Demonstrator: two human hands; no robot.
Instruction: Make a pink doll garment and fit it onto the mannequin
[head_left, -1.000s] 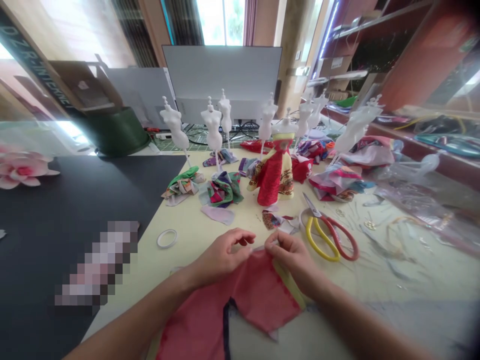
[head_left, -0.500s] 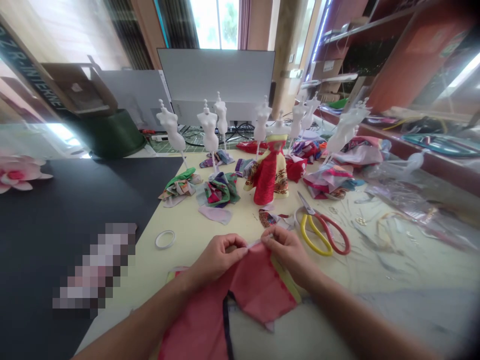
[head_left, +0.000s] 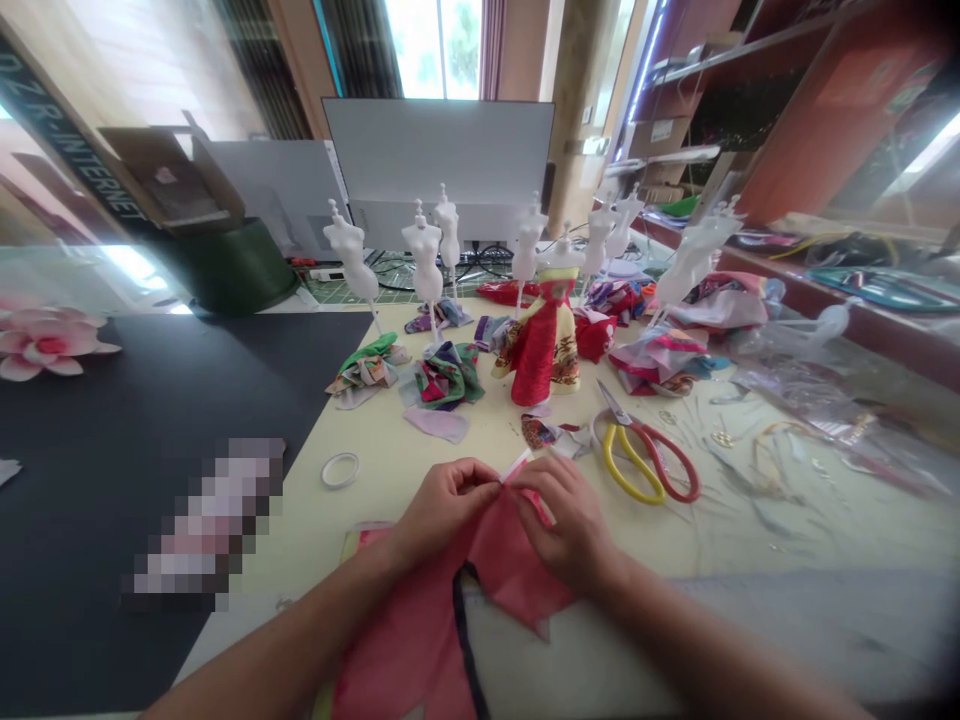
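Observation:
A pinkish-red piece of cloth (head_left: 405,640) with a dark trim along one edge lies under my hands, its upper edge raised. My left hand (head_left: 450,505) pinches that edge between thumb and fingertips. Close against it, my right hand (head_left: 566,520) is closed at the same spot, with its index finger and thumb on the cloth. A narrow white strip (head_left: 516,465) sticks up from the edge between the fingertips. Part of the cloth is hidden beneath my right hand and my left forearm.
Scissors (head_left: 637,455) with yellow and red handles lie right of my hands. A white ring-shaped roll (head_left: 340,470) lies left. Behind stand several white mannequins (head_left: 422,255), one in a red dress (head_left: 534,350), among fabric scraps (head_left: 442,378). A monitor (head_left: 439,150) rises at the back.
My right hand's fingers have shifted left, up against my left hand, and cover more of the cloth. The white strip now stands out above the fingertips. The view has shifted slightly.

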